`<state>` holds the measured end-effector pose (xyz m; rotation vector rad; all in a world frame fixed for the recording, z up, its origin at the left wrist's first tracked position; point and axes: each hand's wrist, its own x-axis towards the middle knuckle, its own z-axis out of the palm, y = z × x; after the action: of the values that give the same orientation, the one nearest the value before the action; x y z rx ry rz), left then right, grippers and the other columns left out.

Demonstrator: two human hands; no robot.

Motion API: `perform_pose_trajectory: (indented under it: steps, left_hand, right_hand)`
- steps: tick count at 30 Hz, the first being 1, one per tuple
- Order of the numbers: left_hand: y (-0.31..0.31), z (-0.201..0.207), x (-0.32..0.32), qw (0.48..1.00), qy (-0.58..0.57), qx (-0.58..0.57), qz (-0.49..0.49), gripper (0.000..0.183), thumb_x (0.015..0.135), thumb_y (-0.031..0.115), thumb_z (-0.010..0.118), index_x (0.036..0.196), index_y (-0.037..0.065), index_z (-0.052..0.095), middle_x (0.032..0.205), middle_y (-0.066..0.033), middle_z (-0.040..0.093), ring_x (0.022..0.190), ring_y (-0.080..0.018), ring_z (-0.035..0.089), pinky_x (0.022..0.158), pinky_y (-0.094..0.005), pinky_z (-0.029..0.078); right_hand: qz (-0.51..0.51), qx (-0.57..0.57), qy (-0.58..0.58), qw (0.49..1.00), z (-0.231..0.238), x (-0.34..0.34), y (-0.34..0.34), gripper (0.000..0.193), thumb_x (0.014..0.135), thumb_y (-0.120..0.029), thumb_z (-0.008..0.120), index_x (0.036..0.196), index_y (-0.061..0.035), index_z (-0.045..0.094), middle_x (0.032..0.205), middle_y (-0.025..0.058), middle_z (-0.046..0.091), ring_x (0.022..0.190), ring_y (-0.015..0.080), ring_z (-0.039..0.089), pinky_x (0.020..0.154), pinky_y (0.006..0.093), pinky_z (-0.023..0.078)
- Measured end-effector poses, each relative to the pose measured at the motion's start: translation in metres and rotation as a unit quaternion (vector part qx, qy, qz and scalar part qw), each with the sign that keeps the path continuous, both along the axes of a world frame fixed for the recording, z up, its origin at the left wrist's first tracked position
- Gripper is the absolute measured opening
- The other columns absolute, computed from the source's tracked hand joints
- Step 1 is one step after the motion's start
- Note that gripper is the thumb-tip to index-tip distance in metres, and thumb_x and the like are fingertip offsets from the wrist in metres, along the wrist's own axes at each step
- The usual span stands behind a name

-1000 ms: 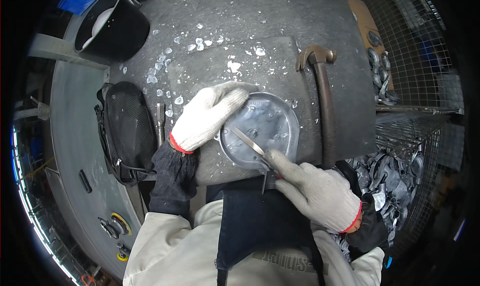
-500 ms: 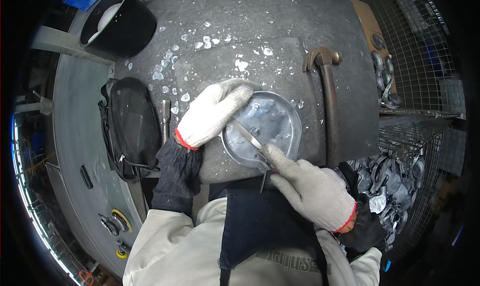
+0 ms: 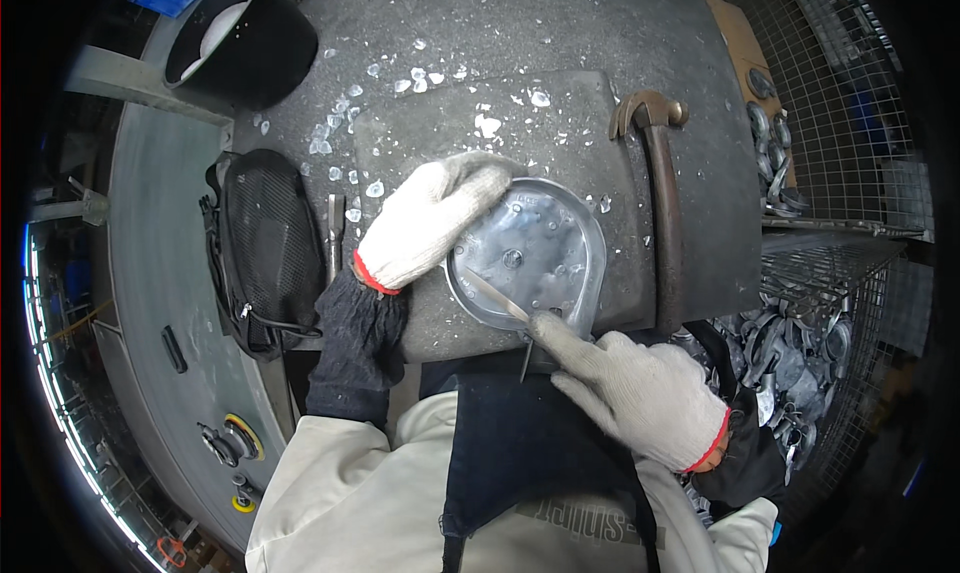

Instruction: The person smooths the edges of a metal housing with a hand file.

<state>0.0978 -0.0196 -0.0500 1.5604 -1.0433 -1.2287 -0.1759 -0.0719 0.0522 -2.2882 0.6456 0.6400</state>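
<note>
Barely shifted since a second ago: left hand [image 3: 428, 223] still pressed open on round grey metal disc [image 3: 540, 248], right hand [image 3: 640, 393] gripping thin metal blade [image 3: 495, 295] against it.

- Both hands, left [image 3: 432, 223] and right [image 3: 640, 393], are wearing knitted white cloth gloves.
- The disc [image 3: 530, 258] is showing dull grey metal, scuffed.
- The blade [image 3: 495, 295] is gleaming like bare steel.
- The bench [image 3: 560, 33] is looking rough, matt and dark.
- The hammer [image 3: 660, 193] is looking rusty brown.
- The bag [image 3: 260, 248] is showing black mesh fabric.
</note>
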Motion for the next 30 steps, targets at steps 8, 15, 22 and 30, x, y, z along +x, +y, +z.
perform_pose_trajectory:
  steps: [8, 15, 22, 30]
  left_hand:
    - [-0.004, 0.004, 0.003, 0.999, -0.034, 0.01, -0.026, 0.05, 0.108, 0.037, 0.061, 0.136, -0.004, 0.072, 0.122, -0.0159, 0.078, 0.113, -0.0202, 0.07, 0.103, -0.0358, 0.054]
    - [-0.002, -0.003, 0.004, 0.999, -0.038, 0.003, -0.019, 0.05, 0.108, 0.037, 0.062, 0.135, -0.003, 0.073, 0.121, -0.0156, 0.078, 0.112, -0.0198, 0.071, 0.102, -0.0355, 0.054]
    - [-0.004, 0.003, 0.005, 0.998, -0.037, 0.027, -0.036, 0.048, 0.108, 0.034, 0.064, 0.137, -0.003, 0.072, 0.121, -0.0154, 0.078, 0.116, -0.0196, 0.07, 0.105, -0.0346, 0.054]
    - [-0.014, 0.017, 0.008, 0.991, -0.077, 0.009, -0.108, 0.044, 0.108, 0.028, 0.067, 0.141, -0.001, 0.07, 0.13, -0.0141, 0.076, 0.12, -0.0193, 0.07, 0.106, -0.034, 0.055]
  right_hand:
    - [0.023, 0.03, 0.022, 0.999, 0.002, -0.002, -0.012, 0.056, 0.112, -0.043, 0.056, 0.165, -0.0323, 0.043, 0.088, 0.0223, 0.068, 0.072, 0.0457, 0.073, 0.065, 0.0544, 0.062]
    - [0.006, 0.016, 0.002, 1.0, -0.005, -0.002, -0.007, 0.054, 0.112, -0.043, 0.056, 0.164, -0.0319, 0.046, 0.087, 0.0209, 0.069, 0.071, 0.0448, 0.074, 0.063, 0.0534, 0.062]
    - [0.009, -0.003, -0.005, 1.0, 0.001, -0.013, -0.006, 0.053, 0.111, -0.043, 0.057, 0.162, -0.0338, 0.047, 0.084, 0.0192, 0.068, 0.067, 0.0436, 0.073, 0.061, 0.0524, 0.061]
    - [0.008, -0.04, 0.043, 0.998, 0.012, -0.046, 0.009, 0.057, 0.109, -0.045, 0.06, 0.163, -0.0372, 0.044, 0.08, 0.015, 0.069, 0.06, 0.0389, 0.072, 0.051, 0.0484, 0.06]
